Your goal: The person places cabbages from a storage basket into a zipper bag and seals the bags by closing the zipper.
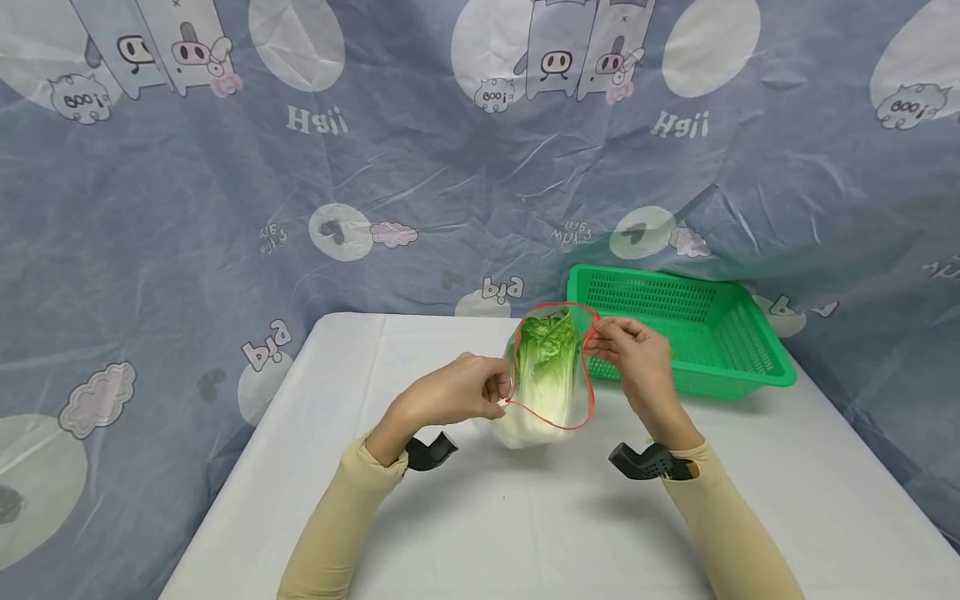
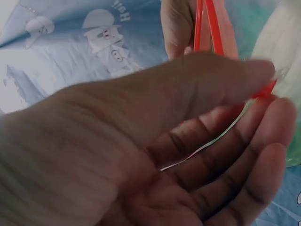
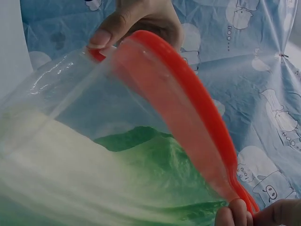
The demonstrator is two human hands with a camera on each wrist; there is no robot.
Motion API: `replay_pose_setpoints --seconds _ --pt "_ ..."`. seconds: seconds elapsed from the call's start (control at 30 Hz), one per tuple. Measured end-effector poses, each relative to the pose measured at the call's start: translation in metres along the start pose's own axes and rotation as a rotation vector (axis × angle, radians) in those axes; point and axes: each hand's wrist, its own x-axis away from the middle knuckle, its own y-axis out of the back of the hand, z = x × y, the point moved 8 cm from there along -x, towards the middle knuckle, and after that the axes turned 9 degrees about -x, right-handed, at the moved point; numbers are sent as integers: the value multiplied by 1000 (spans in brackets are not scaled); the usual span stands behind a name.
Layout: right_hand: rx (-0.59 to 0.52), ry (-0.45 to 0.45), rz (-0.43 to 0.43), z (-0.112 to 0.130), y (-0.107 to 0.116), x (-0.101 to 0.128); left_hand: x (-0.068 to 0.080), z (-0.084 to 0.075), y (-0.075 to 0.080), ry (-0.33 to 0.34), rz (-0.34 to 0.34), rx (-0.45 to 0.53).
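- One clear plastic zip bag (image 1: 543, 379) with a red seal strip stands on the white table (image 1: 525, 517), holding one napa cabbage (image 1: 546, 367); one green perforated basket (image 1: 675, 333) sits just behind it to my right.
- My left hand (image 1: 450, 392) pinches the near-left end of the red strip between thumb and curled fingers; the left wrist view shows the thumb pressed down over the strip, fingers (image 2: 254, 160) bent beneath it.
- My right hand (image 1: 633, 350) pinches the far-right end of the same strip; the bag's mouth gapes wide between the two grips, its rim a red loop.
- The bag is thin, glossy and crinkled; the cabbage is smooth and pale at the stalk, ruffled and dark green at the leaf.
- The cabbage's long axis runs from me toward the backdrop; white base nearest me, leaf tips pointing away and upward.
- Two black wrist mounts, one on each beige sleeve; patterned blue cloth (image 1: 225, 208) drapes behind.
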Motion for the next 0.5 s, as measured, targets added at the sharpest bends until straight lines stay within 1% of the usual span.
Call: replay_pose_setpoints --seconds 0.07,0.17,0.37,0.43,0.5 --pt "-21 -6 -4 -1 2 -2 -2 3 3 16 -23 14" --pt "-58 -9 -7 -2 5 -4 -4 10 10 43 -83 55" --pt "-111 -13 13 1 11 -9 -2 28 28 71 -169 234" --pt "-99 -26 14 2 14 -10 2 36 38 94 -222 266" --pt "-84 -39 6 3 16 -10 6 44 49 130 -306 275"
